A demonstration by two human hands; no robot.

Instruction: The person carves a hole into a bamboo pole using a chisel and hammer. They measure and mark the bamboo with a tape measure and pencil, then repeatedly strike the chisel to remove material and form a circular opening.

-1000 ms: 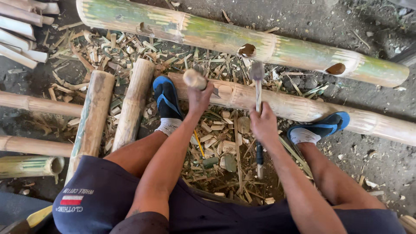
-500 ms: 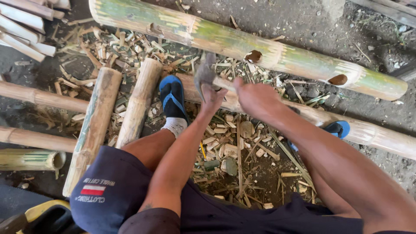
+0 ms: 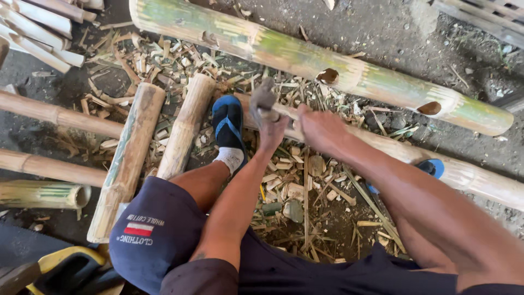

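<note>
Since a second ago the mallet has swung down: left hand [image 3: 271, 131] grips a blurred wooden mallet [image 3: 263, 99] at the pale bamboo pole [image 3: 469, 177]. At its 3 o'clock, right hand [image 3: 322, 131] closed over the pole; its tool hidden. Fibrous chips [image 3: 297, 191] below

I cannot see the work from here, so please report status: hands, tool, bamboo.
Left hand shut on hammer. Right hand on pale bamboo pole, contents of grip hidden. Wood chips between the feet; green holed bamboo lies beyond.
</note>
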